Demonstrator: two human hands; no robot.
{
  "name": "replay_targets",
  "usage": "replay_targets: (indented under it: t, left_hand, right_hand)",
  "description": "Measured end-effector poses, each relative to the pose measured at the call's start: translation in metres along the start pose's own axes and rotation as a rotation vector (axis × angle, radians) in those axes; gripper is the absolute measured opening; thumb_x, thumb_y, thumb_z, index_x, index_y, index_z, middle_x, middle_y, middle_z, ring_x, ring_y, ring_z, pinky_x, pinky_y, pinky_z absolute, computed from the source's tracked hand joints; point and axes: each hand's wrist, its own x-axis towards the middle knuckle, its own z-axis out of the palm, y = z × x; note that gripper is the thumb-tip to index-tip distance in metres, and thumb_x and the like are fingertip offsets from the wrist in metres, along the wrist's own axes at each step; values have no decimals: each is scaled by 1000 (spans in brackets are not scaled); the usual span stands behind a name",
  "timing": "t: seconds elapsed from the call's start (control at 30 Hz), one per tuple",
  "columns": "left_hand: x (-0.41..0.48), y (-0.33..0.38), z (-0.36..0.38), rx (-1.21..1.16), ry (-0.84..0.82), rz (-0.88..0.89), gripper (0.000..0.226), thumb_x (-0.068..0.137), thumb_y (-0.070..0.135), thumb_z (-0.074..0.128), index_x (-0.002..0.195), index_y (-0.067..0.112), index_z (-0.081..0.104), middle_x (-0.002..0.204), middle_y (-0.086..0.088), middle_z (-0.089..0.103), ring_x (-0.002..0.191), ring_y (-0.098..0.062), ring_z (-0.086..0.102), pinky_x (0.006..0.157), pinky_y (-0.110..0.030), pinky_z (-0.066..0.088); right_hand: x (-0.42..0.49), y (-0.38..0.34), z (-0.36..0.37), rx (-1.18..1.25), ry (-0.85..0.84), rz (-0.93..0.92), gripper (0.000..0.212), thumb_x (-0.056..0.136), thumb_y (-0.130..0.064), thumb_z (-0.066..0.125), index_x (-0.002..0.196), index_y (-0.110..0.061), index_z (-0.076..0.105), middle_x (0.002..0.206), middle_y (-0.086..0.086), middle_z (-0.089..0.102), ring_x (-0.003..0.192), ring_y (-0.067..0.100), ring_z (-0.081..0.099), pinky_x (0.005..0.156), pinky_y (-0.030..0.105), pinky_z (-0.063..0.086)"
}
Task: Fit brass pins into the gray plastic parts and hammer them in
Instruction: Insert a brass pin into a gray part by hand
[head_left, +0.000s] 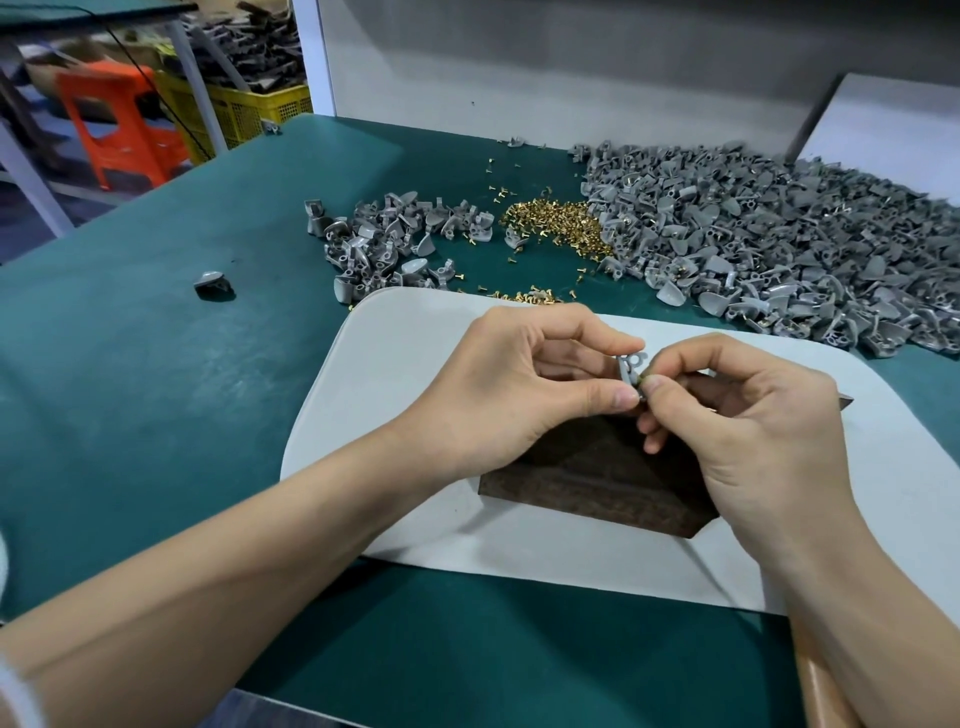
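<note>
My left hand (524, 379) pinches a small gray plastic part (629, 365) between thumb and forefinger, above a dark wooden block (587, 478). My right hand (737, 410) pinches a brass pin (643, 383) against the part's lower edge. The pin is mostly hidden by my fingertips. A heap of loose brass pins (556, 226) lies on the green table beyond the hands. A very large pile of gray parts (779, 244) spreads at the right, and a smaller pile of gray parts (395, 239) lies at the left.
The wooden block rests on a light gray mat (395, 384) on the green table (156, 338). One stray gray part (212, 283) lies alone at the left. A tan handle (815, 686) shows at the bottom right. An orange stool (117, 119) and a yellow crate (244, 111) stand beyond the table.
</note>
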Motion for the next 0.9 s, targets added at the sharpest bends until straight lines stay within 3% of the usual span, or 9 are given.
replay_targets:
  t: [0.2, 0.33, 0.47, 0.7, 0.9]
  left_hand:
    - [0, -1, -1, -1, -18, 0, 27, 72, -11, 72, 92, 7, 66, 71, 9, 67, 69, 1, 64, 73, -11, 49]
    - [0, -1, 0, 1, -22, -2, 27, 72, -11, 71, 93, 5, 66, 73, 5, 67, 70, 0, 65, 74, -12, 50]
    - [0, 0, -1, -6, 6, -3, 28, 74, -9, 72, 96, 8, 66, 77, -1, 69, 73, -4, 67, 78, -14, 51]
    - [0, 3, -2, -9, -1, -18, 29, 75, -5, 72, 97, 13, 67, 80, -1, 71, 76, -4, 68, 80, -16, 53]
    - [0, 3, -2, -42, 7, -37, 28, 76, -6, 70, 98, 12, 67, 84, -10, 72, 77, -11, 69, 78, -23, 57]
  right_hand:
    - [-1, 2, -1, -14, -8, -29, 21, 80, 7, 66, 69, -10, 63, 54, 7, 62, 42, 15, 55, 49, 18, 47]
    - [-1, 2, -1, -15, -8, -29, 17, 78, 3, 68, 69, -10, 62, 54, 8, 62, 42, 14, 55, 49, 17, 47]
    - [1, 2, 0, -1, -6, -18, 6, 73, -14, 67, 68, -13, 62, 57, 7, 63, 45, 16, 57, 53, 20, 49]
    - [1, -2, -9, 93, -99, -60, 7, 78, -11, 69, 78, -13, 63, 66, 13, 64, 54, 18, 63, 56, 22, 53]
    - [1, 0, -9, 33, -147, -112, 11, 80, -8, 62, 77, -18, 65, 65, 7, 58, 54, 20, 62, 55, 26, 55]
